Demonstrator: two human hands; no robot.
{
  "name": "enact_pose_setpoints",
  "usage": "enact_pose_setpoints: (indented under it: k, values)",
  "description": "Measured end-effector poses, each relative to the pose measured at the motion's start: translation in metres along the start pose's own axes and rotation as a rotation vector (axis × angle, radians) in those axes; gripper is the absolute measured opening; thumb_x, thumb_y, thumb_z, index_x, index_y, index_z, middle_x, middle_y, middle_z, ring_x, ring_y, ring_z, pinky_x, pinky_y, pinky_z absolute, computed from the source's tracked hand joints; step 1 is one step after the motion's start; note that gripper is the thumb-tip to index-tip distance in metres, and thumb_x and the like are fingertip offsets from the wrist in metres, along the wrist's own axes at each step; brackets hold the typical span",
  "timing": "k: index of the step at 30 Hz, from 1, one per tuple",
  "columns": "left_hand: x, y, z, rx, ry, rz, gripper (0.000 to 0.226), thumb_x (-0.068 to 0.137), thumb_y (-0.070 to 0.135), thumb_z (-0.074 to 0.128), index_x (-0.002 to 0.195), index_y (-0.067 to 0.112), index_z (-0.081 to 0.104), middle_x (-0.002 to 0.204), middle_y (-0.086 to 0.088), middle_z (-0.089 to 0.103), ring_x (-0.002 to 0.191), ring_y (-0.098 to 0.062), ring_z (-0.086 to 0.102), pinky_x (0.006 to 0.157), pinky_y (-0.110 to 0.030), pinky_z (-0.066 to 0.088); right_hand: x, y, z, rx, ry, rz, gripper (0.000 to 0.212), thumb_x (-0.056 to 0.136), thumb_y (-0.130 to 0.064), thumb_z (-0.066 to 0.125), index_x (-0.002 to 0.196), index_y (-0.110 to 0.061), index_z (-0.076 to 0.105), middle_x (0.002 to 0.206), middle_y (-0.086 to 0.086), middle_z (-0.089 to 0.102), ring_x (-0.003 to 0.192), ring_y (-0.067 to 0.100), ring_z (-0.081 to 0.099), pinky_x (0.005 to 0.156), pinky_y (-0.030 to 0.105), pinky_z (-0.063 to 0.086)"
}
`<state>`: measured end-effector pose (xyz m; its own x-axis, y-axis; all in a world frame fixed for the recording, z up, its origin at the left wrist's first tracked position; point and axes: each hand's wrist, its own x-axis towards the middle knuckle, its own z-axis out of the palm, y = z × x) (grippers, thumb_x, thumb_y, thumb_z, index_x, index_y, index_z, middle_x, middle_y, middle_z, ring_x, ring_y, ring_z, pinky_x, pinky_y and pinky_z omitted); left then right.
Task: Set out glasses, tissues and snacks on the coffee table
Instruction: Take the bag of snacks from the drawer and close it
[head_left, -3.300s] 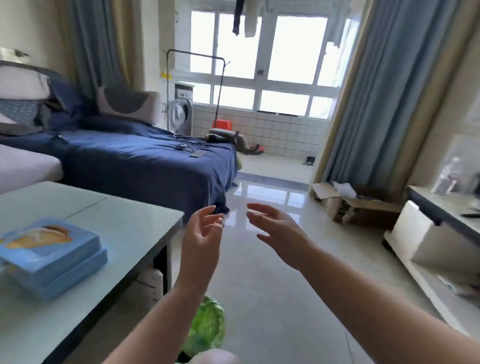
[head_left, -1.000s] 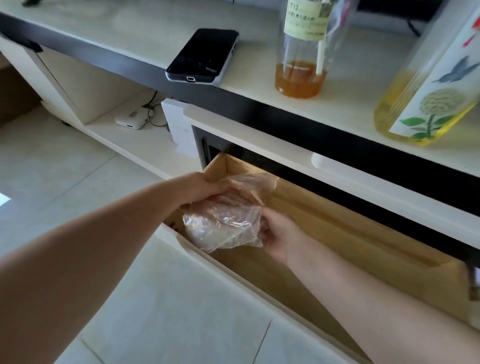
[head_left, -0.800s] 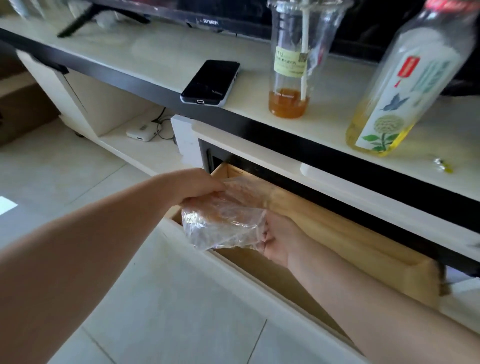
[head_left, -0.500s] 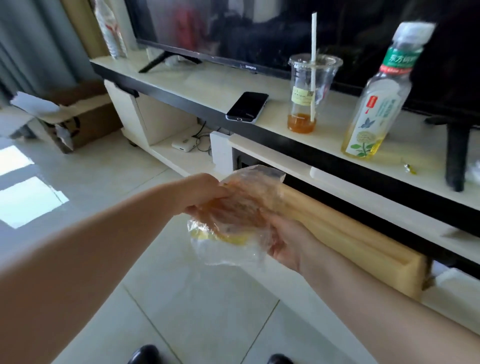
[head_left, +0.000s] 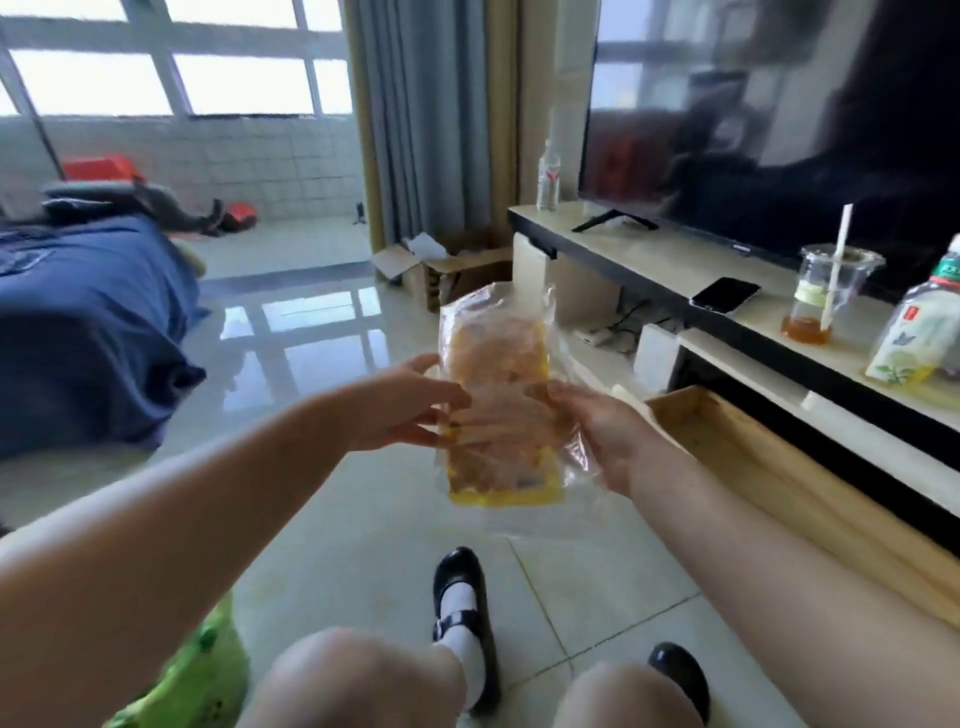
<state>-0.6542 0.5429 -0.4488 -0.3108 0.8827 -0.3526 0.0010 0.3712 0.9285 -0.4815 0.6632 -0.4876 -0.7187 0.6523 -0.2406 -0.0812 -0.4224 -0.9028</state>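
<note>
While both hands, left hand (head_left: 410, 410), right hand (head_left: 597, 441), grip it, crinkly clear snack bag (head_left: 498, 410), flat, oblong, upright.

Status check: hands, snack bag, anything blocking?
Left hand and right hand both gripping snack bag, held upright in the air. Drawer open at right. Coffee table not in view; nothing in the way that shows.
</note>
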Motion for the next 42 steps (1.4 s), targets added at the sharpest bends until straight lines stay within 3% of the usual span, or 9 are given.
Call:
enact_pose_setpoints:
  k: [2,9,13,17,20,26,33,36,42]
  values:
    - [-0.055,-0.011,-0.027,-0.051,0.132,0.057,0.061,0.081,0.002,0.065,0.134,0.021,0.042,0.106,-0.012,0.064,0.078,-0.019,0.067,0.062,-0.030,0.059,-0.010,-0.002,0.046,-0.035,-0.120,0.025,0.029,0.092,-0.005,0.052,0.118,0.007,0.057,0.070,0.008,0.067,0.053,0.012,0.063,0.045,0.019,0.051]
    - [-0.210,-0.052,-0.109,-0.157,0.606,0.199,0.073,0.082,0.000,0.065,0.142,0.020,0.029,0.101,-0.011,0.065,0.079,-0.016,0.064,0.059,-0.031,0.057,-0.028,0.006,0.198,-0.415,-0.605,0.133,0.042,0.078,-0.025,0.069,0.119,-0.023,0.061,0.078,-0.003,0.066,0.055,0.003,0.063,0.053,0.021,0.052]
    - [-0.287,-0.082,-0.134,-0.193,0.824,0.205,0.053,0.085,0.000,0.062,0.122,0.027,0.036,0.101,-0.009,0.065,0.085,-0.018,0.064,0.060,-0.030,0.059,-0.041,0.031,0.282,-0.584,-0.858,0.176,0.055,0.070,-0.015,0.074,0.119,-0.032,0.056,0.083,0.001,0.067,0.063,0.006,0.061,0.059,0.021,0.050]
    - [-0.352,-0.121,-0.155,-0.271,1.040,0.225,0.067,0.085,0.004,0.064,0.137,0.026,0.029,0.096,-0.006,0.062,0.084,-0.017,0.063,0.068,-0.035,0.058,-0.060,0.068,0.363,-0.657,-0.956,0.077,0.041,0.081,-0.002,0.065,0.113,-0.026,0.059,0.088,0.007,0.064,0.071,0.013,0.059,0.055,0.020,0.050]
    - [-0.396,-0.148,-0.170,-0.321,1.256,0.240,0.067,0.084,0.009,0.068,0.138,0.024,0.032,0.096,-0.004,0.062,0.083,-0.015,0.062,0.061,-0.030,0.058,-0.079,0.094,0.424,-0.671,-1.018,-0.027,0.048,0.082,-0.001,0.064,0.127,-0.013,0.053,0.102,0.019,0.066,0.080,0.023,0.058,0.070,0.028,0.048]
    - [-0.459,-0.194,-0.192,-0.373,1.602,0.257,0.075,0.080,0.013,0.072,0.140,0.026,0.031,0.115,-0.013,0.061,0.105,-0.028,0.061,0.079,-0.043,0.057,-0.115,0.150,0.517,-0.740,-1.102,-0.133,0.051,0.085,0.004,0.060,0.132,-0.006,0.045,0.079,0.006,0.057,0.068,0.017,0.058,0.076,0.029,0.055]
    - [-0.490,-0.255,-0.190,-0.373,1.777,0.088,0.087,0.078,0.019,0.075,0.146,0.027,0.022,0.126,-0.004,0.052,0.110,-0.022,0.057,0.070,-0.029,0.055,-0.130,0.223,0.554,-1.121,-1.411,-0.451,0.060,0.082,-0.008,0.068,0.135,-0.023,0.044,0.112,0.009,0.055,0.093,0.023,0.058,0.090,0.037,0.051]
    - [-0.492,-0.275,-0.186,-0.401,1.813,0.004,0.087,0.074,0.023,0.078,0.144,0.025,0.027,0.127,-0.005,0.056,0.111,-0.023,0.058,0.093,-0.040,0.052,-0.135,0.243,0.564,-1.220,-1.510,-0.463,0.050,0.089,-0.005,0.056,0.136,-0.018,0.046,0.108,0.000,0.047,0.093,0.013,0.047,0.078,0.017,0.041]
    - [-0.495,-0.293,-0.182,-0.567,1.789,-0.018,0.084,0.079,0.013,0.073,0.146,0.016,0.023,0.131,-0.007,0.051,0.115,-0.018,0.049,0.100,-0.030,0.038,-0.133,0.268,0.574,-1.402,-1.550,-0.655,0.051,0.086,-0.014,0.059,0.134,-0.025,0.048,0.107,-0.009,0.047,0.096,0.009,0.046,0.089,0.021,0.038]
